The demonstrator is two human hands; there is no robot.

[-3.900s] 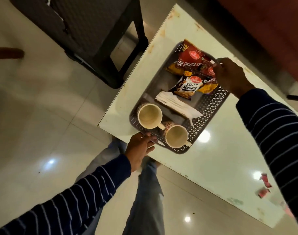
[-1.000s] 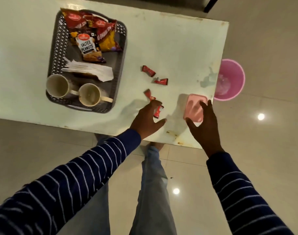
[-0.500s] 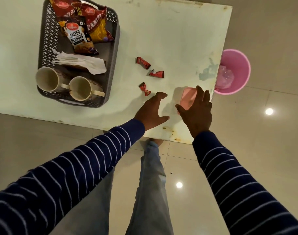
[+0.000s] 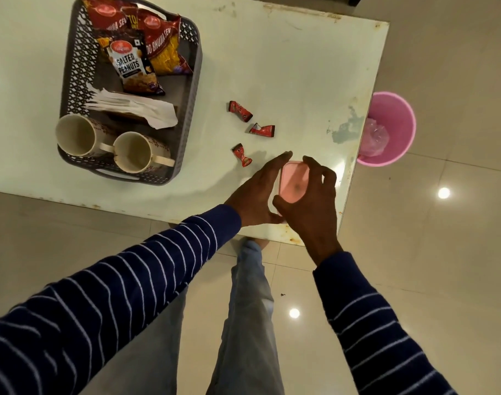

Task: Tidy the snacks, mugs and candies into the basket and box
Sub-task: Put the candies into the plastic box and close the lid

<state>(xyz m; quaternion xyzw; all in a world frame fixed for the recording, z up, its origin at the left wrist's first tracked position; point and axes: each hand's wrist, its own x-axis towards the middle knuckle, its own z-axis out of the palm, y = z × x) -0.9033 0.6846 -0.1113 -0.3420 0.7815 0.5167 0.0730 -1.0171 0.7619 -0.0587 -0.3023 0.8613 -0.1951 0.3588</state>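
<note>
- Head view: the box (image 4: 294, 181), a small pink plastic one with its lid on, sits on the counter (image 4: 286, 67) near the front right corner, well right of the basket (image 4: 193, 89).
- Both hands close round the box: the left hand (image 4: 259, 192) lies flat against its left side, fingers (image 4: 278, 163) stretched forward; the right hand (image 4: 312, 201) curls over its right edge and near end, fingers bent onto the lid. Which hand carries the load I cannot tell.
- The box looks light, stiff and smooth, likely a bit slippery. I would hold the body by its long sides and prise the lid at a corner.
- Its long axis runs away from the person, leaning slightly right; the lid faces up.
- Three red candies (image 4: 240, 110) lie loose between basket and box, the nearest just left of the box. They look tiny, light and crinkly, best pinched by the middle.
- The basket already holds two mugs (image 4: 132, 151), snack packets (image 4: 132, 64) and napkins (image 4: 135, 109).
</note>
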